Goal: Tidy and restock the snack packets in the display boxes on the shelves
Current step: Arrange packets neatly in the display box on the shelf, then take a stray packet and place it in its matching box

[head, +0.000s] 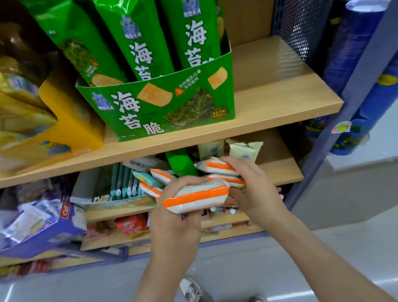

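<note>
Since both hands were clamped on white-orange packets [195, 197], left hand [177, 220] on one, right hand [251, 189] on several, they looked light, soft, slippery; grip mid-body.

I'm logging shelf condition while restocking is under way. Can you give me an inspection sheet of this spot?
Surface: wooden upper shelf carries two display boxes; lower shelf is crowded.
Job's things: green display box holds upright green packets; loose striped packets lie on the lower shelf.
Clutter: yellow box and blue box sit askew, with the packets in the blue box jumbled.
Hands: left hand grips one orange-striped packet; right hand grips further striped packets.
Cables: nothing seen.
Surroundings: blue tubes on the rack at right; grey floor and shoes below.
</note>
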Demonstrator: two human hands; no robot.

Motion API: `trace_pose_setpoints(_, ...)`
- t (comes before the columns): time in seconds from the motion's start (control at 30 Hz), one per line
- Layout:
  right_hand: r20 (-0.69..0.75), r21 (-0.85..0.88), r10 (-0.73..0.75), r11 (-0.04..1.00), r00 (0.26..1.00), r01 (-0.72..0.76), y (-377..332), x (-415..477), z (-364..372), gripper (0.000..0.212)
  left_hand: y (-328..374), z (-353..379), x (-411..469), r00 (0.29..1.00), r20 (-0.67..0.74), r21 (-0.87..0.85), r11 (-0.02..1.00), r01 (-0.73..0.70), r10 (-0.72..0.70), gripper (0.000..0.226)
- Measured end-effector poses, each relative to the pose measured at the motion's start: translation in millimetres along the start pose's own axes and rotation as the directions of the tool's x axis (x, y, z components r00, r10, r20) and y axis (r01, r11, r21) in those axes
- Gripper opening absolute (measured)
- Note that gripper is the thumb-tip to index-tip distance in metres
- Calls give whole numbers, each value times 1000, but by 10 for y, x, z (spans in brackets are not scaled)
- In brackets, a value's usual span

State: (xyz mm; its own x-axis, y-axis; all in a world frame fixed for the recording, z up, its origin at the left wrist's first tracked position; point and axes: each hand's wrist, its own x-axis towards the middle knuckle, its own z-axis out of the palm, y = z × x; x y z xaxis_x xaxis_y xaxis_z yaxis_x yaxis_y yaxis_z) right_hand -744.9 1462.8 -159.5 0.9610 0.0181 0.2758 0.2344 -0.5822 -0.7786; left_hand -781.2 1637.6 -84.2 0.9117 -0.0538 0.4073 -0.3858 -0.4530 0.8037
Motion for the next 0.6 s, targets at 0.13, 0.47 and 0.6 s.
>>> trace_pose_setpoints(0.13,71,-46,7,999,997,-3,74,-3,83,61,74,-64,32,1000,-24,-15,1000,-20,20,62)
trace_pose_setpoints(0.47,-148,641,338,748,929,-170,-222,1,-580,53,78,-127,51,941,-23,-463,838,290,-338,33)
trace_pose_setpoints(0.6,-162,775,409,616,898,-141,-284,-54,-702,34,87,-47,140,912,143,-506,764,401,-384,16)
